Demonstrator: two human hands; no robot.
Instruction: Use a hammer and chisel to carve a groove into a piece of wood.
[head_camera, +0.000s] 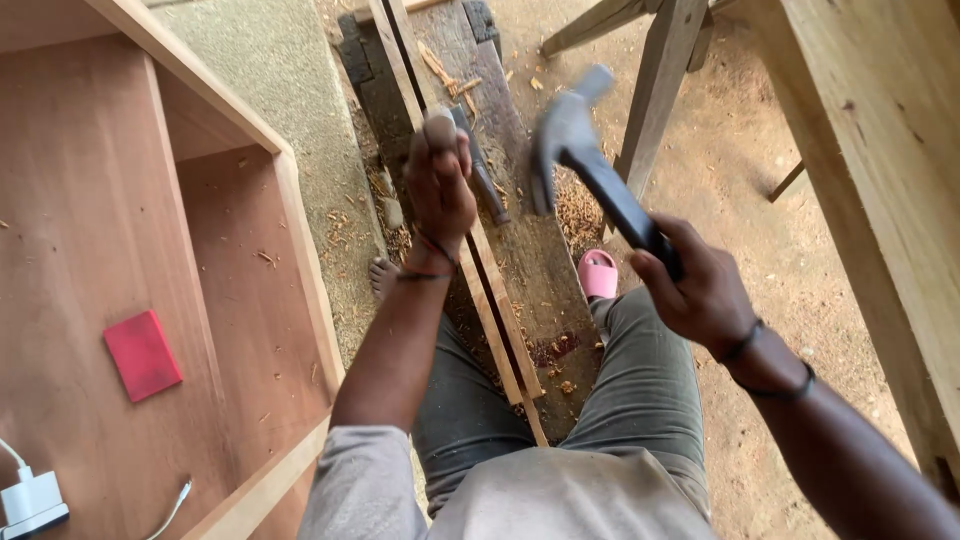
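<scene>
Seated astride a dark, worn bench (540, 260), grey-trousered knees either side, one pink sandal (598, 273) planted on the sandy floor beside it. Right hand (695, 285) wrapped tight about the black handle of a claw hammer (580, 150), head raised and blurred above the bench, held near the handle's end, probably for swing. Left hand (440, 185) closed in a fist round the top of a small upright tool or peg, too hidden to name, steadied on a pair of thin pale wood strips (495, 300) lying lengthwise along the bench, directly under the hammer's line. Just beyond the fist, a dark chisel-like tool (480, 165) resting on the bench amid shavings. To the left, an open wooden cabinet carcass (290, 200) holding a red block (142, 354) and a white charger (32, 500). Farther off, timber trestle legs (655, 90) and a heavy plank (880, 180) at right.
</scene>
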